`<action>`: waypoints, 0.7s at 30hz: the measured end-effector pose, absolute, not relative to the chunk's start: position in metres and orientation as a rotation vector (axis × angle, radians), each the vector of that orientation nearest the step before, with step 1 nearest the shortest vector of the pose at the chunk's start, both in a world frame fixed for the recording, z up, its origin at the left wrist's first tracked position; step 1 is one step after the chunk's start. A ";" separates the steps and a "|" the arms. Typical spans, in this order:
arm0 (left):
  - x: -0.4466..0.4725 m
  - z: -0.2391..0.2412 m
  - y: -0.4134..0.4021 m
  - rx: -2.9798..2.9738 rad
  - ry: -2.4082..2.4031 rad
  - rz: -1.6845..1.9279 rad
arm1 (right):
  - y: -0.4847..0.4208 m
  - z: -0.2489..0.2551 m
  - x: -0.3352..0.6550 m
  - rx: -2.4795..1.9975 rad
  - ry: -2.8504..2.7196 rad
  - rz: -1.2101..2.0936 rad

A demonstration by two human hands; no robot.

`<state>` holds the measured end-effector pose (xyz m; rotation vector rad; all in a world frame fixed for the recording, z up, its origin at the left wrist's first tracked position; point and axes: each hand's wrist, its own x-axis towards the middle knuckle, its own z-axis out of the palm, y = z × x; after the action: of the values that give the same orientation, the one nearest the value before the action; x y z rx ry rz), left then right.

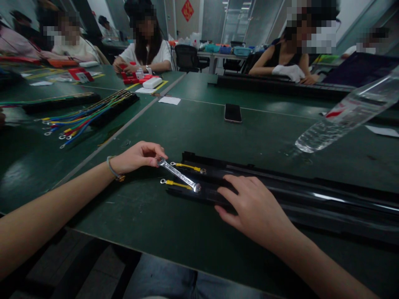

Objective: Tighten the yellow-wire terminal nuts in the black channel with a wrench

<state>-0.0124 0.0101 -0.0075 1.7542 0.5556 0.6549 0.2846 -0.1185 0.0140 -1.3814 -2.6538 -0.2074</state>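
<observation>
My left hand [140,158] is closed on one end of a shiny metal wrench [179,173]. The wrench's other end rests at a fastener beside the nearer of two short yellow wires [177,184] with ring terminals. The farther yellow wire [188,167] runs to a second fastener on the same part. Both wires stick out from the left end of a long black channel-shaped part [311,195] lying across the table. My right hand [246,199] is laid over this part, its fingers apart and bent against it, with nothing held that I can see.
On the green table [131,220], a black phone [232,113] lies beyond the part. A clear water bottle [343,116] is at the right. Bundled coloured cables [90,112] with ring terminals lie at the left. Across the table, people sit working; one wears a white glove [288,72].
</observation>
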 end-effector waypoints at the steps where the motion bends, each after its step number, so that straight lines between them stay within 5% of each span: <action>1: -0.012 -0.007 0.010 1.759 0.576 0.654 | -0.118 0.014 0.285 -1.381 -2.654 -0.208; 21: -0.011 -0.007 0.008 1.705 0.442 0.600 | -0.119 0.015 0.284 -1.385 -2.648 -0.202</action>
<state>-0.0106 0.0080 -0.0074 1.7049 0.4417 0.5999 0.2839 -0.1188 0.0145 -1.3850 -2.6485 -0.2018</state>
